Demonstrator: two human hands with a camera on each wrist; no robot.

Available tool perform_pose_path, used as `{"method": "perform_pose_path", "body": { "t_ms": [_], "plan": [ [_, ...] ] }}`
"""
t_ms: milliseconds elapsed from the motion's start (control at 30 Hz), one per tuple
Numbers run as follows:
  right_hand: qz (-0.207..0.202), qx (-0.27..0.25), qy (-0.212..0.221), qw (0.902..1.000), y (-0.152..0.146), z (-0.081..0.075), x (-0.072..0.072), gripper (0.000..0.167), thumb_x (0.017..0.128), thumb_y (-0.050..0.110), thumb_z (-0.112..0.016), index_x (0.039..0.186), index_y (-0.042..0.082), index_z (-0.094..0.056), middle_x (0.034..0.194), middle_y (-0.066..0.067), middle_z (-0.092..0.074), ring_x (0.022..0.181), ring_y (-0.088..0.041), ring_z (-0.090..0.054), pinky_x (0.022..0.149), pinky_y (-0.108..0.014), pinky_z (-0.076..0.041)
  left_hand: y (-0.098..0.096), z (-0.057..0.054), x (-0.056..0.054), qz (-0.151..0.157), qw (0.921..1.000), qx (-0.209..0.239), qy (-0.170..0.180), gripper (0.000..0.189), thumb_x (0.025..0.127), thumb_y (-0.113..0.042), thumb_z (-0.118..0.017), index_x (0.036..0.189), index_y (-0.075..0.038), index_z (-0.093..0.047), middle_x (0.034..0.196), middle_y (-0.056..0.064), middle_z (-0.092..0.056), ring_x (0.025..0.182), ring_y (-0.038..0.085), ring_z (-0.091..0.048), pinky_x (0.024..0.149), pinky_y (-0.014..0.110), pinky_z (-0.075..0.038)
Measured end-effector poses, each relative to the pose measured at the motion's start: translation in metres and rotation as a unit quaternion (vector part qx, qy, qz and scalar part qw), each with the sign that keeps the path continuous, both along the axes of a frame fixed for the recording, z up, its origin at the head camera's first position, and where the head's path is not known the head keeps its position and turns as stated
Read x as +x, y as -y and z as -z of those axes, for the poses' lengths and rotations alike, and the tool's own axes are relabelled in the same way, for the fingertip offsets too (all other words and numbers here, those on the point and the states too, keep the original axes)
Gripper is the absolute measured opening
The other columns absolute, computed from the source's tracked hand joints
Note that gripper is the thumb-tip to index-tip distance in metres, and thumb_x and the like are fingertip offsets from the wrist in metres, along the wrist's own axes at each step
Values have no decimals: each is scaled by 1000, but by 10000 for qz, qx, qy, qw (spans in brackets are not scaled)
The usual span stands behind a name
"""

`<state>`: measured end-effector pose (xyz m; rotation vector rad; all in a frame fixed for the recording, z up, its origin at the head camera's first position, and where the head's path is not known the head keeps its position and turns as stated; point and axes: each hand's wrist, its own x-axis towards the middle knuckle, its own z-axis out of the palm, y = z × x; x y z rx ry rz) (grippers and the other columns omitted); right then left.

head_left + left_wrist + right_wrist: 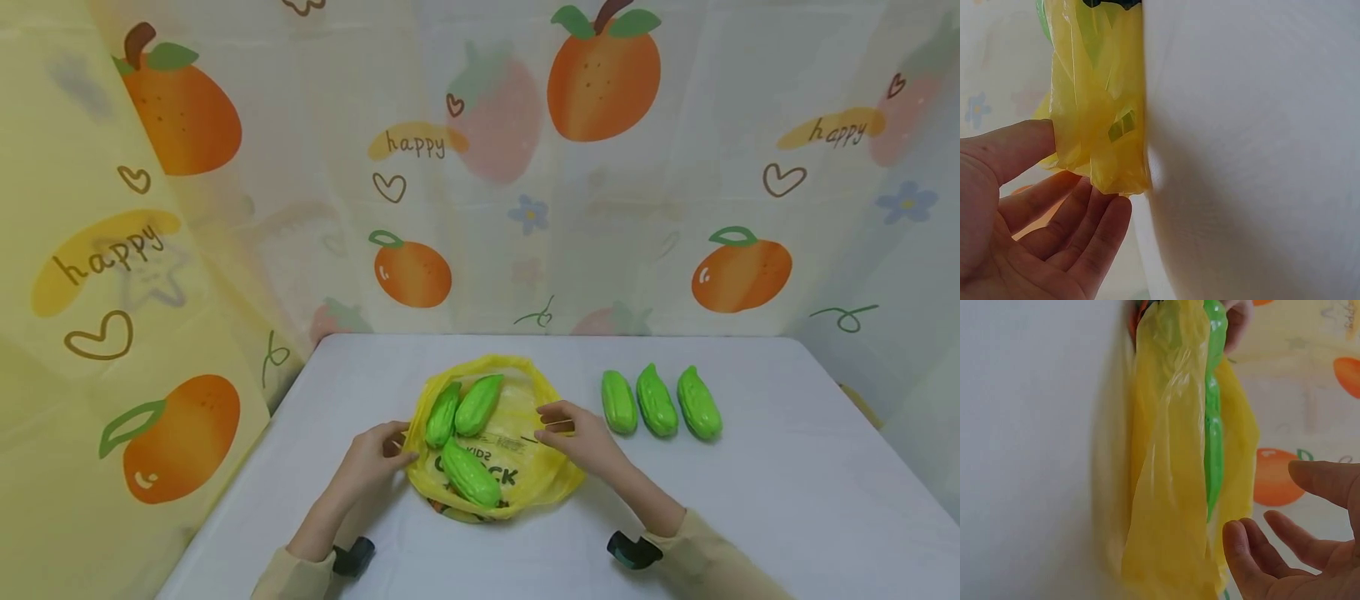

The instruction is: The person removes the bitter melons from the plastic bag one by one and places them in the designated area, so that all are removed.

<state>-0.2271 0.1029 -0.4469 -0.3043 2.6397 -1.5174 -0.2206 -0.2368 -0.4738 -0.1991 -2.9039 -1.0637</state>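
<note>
A yellow plastic bag [525, 400] lies on the table with its mouth spread wide and dark print showing inside. Three glossy green gourd-like vegetables [470, 474] rest within it, toward its left side. My left hand [372, 454] is at the bag's left edge, thumb and fingertips touching the thin plastic [1100, 125], fingers loosely bent. On the other side, my right hand [579, 433] hovers by the bag's right rim; in the right wrist view its fingers [1241, 550] are spread and hold nothing.
Three more green vegetables [657, 402] lie in a row on the white tabletop [750, 517], right of the bag. A fruit-printed curtain [495, 250] hangs behind the table and along its left. Each wrist wears a dark camera mount [634, 551].
</note>
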Motion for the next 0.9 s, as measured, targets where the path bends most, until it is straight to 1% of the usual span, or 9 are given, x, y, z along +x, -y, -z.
{"method": "perform_pose_path", "body": {
  "t_ms": [100, 233, 433, 600, 733, 900],
  "plan": [
    [-1, -48, 58, 10000, 9, 0, 1, 38, 85, 23, -71, 120, 10, -62, 116, -4, -65, 102, -23, -64, 81, -34, -54, 0, 0, 0, 23, 10000, 33, 4, 45, 80, -22, -76, 121, -10, -63, 95, 0, -68, 79, 10, -58, 71, 30, -48],
    [-138, -109, 79, 9998, 20, -2, 1, 37, 85, 24, -71, 119, 11, -63, 115, -3, -65, 101, -23, -64, 81, -34, -54, -1, 0, 0, -8, 10000, -3, -2, 45, 80, -22, -77, 121, -10, -63, 95, -1, -68, 79, 10, -58, 71, 30, -48],
    [-570, -239, 108, 9980, 33, -2, 4, 37, 87, 24, -69, 120, 10, -61, 116, -9, -64, 103, -26, -63, 82, -36, -53, -1, -1, 0, -44, 10000, 27, 12, 45, 79, -22, -77, 121, -10, -63, 94, -1, -68, 79, 9, -58, 71, 29, -48],
    [-902, -245, 144, 9955, 43, 3, 6, 40, 88, 27, -67, 122, 8, -60, 116, -12, -64, 103, -28, -63, 80, -37, -53, -1, 0, 0, -19, 10000, 21, -10, 45, 79, -21, -77, 120, -10, -64, 93, -1, -67, 78, 9, -58, 71, 30, -48],
    [-1070, -232, 221, 9937, 52, 7, 6, 43, 87, 28, -68, 123, 6, -59, 116, -13, -64, 103, -29, -62, 80, -37, -53, -1, 0, 1, -49, 10000, -6, 5, 44, 78, -21, -77, 119, -12, -64, 92, -1, -67, 78, 9, -58, 71, 29, -48],
    [-1261, -199, 340, 9912, 61, 10, 8, 44, 87, 28, -68, 124, 6, -58, 117, -13, -63, 103, -29, -62, 80, -38, -53, -1, 0, 0, -5, 10000, 28, -5, 44, 79, -21, -77, 120, -11, -64, 92, -1, -66, 78, 9, -58, 71, 29, -48]
  ]
}}
